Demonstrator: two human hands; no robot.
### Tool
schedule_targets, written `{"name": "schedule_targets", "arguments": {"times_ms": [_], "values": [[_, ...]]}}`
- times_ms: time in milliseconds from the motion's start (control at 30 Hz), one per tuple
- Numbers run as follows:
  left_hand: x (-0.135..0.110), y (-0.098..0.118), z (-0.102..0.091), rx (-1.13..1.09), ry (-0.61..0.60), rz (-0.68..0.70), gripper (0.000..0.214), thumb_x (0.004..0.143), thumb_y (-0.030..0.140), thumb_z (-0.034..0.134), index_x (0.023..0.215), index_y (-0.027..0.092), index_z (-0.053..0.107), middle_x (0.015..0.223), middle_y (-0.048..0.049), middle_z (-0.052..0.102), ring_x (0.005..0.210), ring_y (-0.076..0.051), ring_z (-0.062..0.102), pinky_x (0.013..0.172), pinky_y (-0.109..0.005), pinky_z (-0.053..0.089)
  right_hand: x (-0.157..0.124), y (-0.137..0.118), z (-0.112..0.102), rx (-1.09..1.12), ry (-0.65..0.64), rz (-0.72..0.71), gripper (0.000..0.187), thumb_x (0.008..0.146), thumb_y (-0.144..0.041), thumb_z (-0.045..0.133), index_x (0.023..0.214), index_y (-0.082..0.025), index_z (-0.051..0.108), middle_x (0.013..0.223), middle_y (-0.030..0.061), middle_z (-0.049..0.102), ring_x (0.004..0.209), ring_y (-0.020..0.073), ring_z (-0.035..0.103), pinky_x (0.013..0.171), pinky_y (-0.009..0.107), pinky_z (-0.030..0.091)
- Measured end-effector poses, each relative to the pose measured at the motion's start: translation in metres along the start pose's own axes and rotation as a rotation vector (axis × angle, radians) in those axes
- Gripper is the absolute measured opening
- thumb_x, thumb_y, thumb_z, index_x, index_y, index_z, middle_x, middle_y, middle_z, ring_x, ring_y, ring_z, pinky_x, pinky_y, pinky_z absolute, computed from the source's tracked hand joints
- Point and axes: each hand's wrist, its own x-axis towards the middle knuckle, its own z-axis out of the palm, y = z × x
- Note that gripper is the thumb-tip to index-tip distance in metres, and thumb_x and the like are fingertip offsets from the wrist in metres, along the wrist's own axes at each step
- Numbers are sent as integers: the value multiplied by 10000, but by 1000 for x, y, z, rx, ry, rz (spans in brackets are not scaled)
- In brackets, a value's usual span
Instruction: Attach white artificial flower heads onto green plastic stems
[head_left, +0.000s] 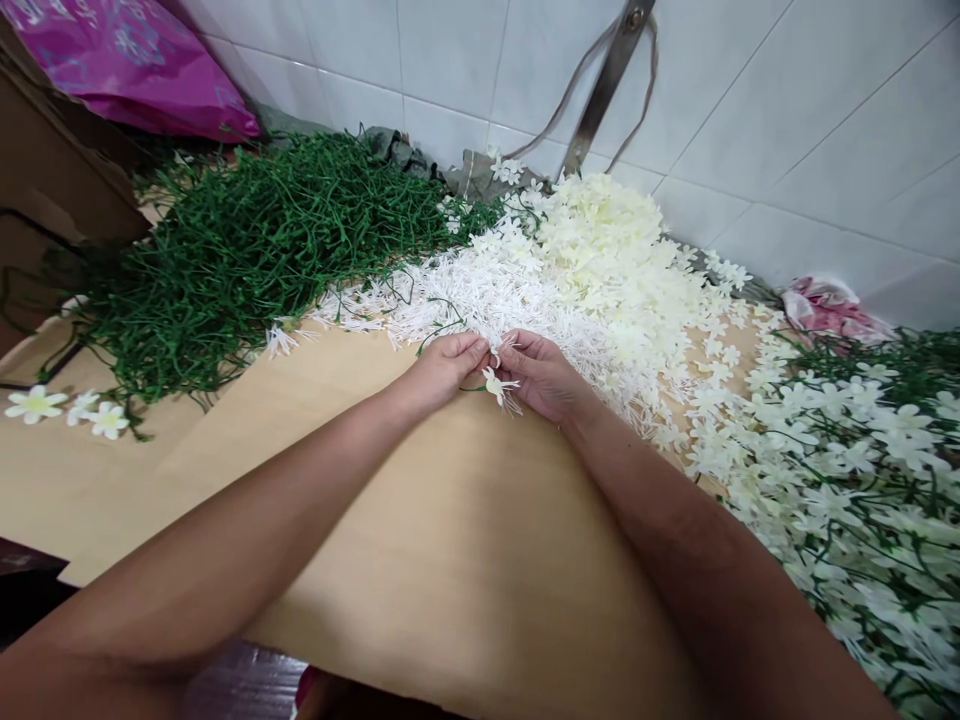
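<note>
My left hand (pixel 448 372) pinches a thin green artificial flower stem, which curves out above and below the fingers. Close against it, my right hand (pixel 546 378) has thumb and fingertips pressed together at a white piece on the stem; the exact contact is hidden. Below the fingertips hangs a small white artificial flower (pixel 496 386) with thin white strands. Just beyond both hands spreads a pile of white stringy stamens (pixel 480 290). Cream petal pieces (pixel 607 250) are heaped behind it, and a big mound of green stems (pixel 292 230) lies to the left.
Assembled white flowers with stems (pixel 840 480) crowd the right side. Several loose flowers (pixel 37 404) lie at left on the tan board (pixel 420 530). A pink plastic bag (pixel 142 70), a cardboard box (pixel 60 170), a metal bar (pixel 606 90) and a tiled wall (pixel 750 120) border the work area.
</note>
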Motion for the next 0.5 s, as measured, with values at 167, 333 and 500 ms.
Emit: {"name": "schedule_targets", "arguments": {"times_ms": [167,333,500], "values": [[-2,1,-3,-26,-31,-33,537,611,662,659,596,161,466,489,59,386,446,-50,291,452,-216,182,0,-1,1,-50,-63,26,364,538,-312,857,672,-167,551,594,-46,642,538,73,593,542,211,506],[-3,3,-5,11,-68,-37,547,597,660,672,568,165,442,475,61,384,440,-48,282,439,-217,176,1,-1,-1,-168,-95,-12,369,549,-341,844,671,-166,544,574,-54,630,515,62,578,513,192,488],[-4,5,-4,60,-92,-46,527,617,666,639,602,161,489,504,42,455,452,-63,347,432,-216,221,3,-2,-5,-219,-107,-23,386,534,-391,842,677,-168,561,594,-35,666,536,79,610,553,214,507]]}}
